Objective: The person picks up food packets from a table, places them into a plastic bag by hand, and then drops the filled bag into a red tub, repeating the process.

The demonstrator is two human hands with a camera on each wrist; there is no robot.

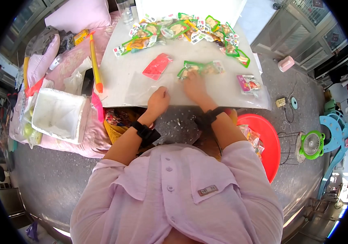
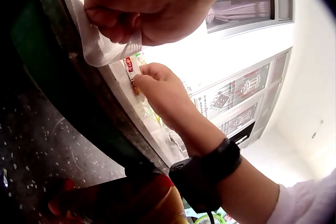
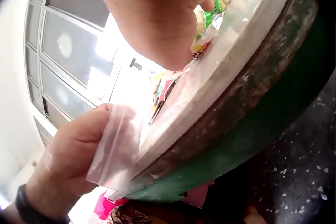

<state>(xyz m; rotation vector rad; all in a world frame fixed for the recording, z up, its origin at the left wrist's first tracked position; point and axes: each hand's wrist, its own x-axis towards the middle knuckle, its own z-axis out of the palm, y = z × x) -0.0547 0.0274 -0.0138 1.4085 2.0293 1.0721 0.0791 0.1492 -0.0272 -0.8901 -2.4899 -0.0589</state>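
My left hand [image 1: 158,99] is at the table's front edge and grips a clear plastic bag [image 3: 113,153], fingers curled on its edge. The bag hangs over the edge in the right wrist view. To the right, my right hand [image 1: 196,88] pinches a green-edged snack packet [image 1: 188,67] with pale pieces showing in it, low over the tabletop. A second, blurred packet [image 1: 214,67] lies against it on the right. Between the hands and the pile is a flat pink-red packet [image 1: 157,66]. In the left wrist view, the right hand's thumb and fingers are close together.
Many green, white and orange snack packets [image 1: 178,29] are heaped at the back of the white table [image 1: 113,81]. A small purple packet [image 1: 248,83] lies at the right. A white foam box [image 1: 58,116] stands on the left bed; a red basin [image 1: 269,150] with packets is at the lower right.
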